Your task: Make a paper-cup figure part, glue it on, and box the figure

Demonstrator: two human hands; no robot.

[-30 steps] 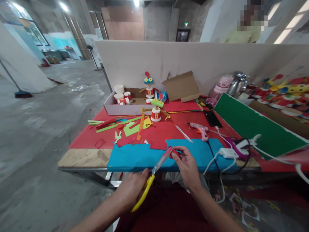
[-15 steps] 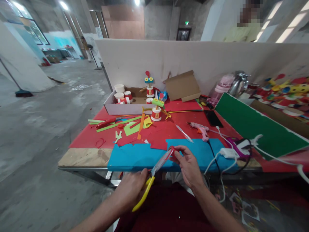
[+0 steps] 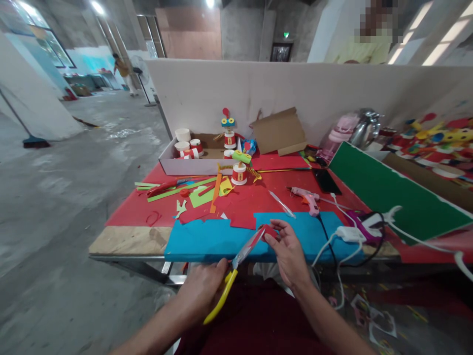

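My left hand [image 3: 209, 283] is closed on yellow-handled scissors [image 3: 242, 255], whose blades point up and to the right. One yellow handle hangs below the fist; the other is mostly hidden by the fingers. A small piece of red paper [image 3: 271, 231] is pinched between thumb and fingers of my right hand [image 3: 290, 251]. The blade tips meet the left side of that paper. Both hands are over the near edge of the blue sheet [image 3: 207, 241] on the table.
Paper scraps [image 3: 199, 197] lie on the red table cover [image 3: 125, 207]. A cup figure [image 3: 239, 173] stands before a white box [image 3: 192, 166]. To the right are a pink glue gun [image 3: 308, 198], a pen [image 3: 282, 204], a phone [image 3: 326, 181], a power strip [image 3: 351, 233] with cables, and a green board [image 3: 395, 192].
The red paper has turned in my right hand and shows a flatter face beside the blade tips. My left hand has barely moved. A distant person has stepped to the left.
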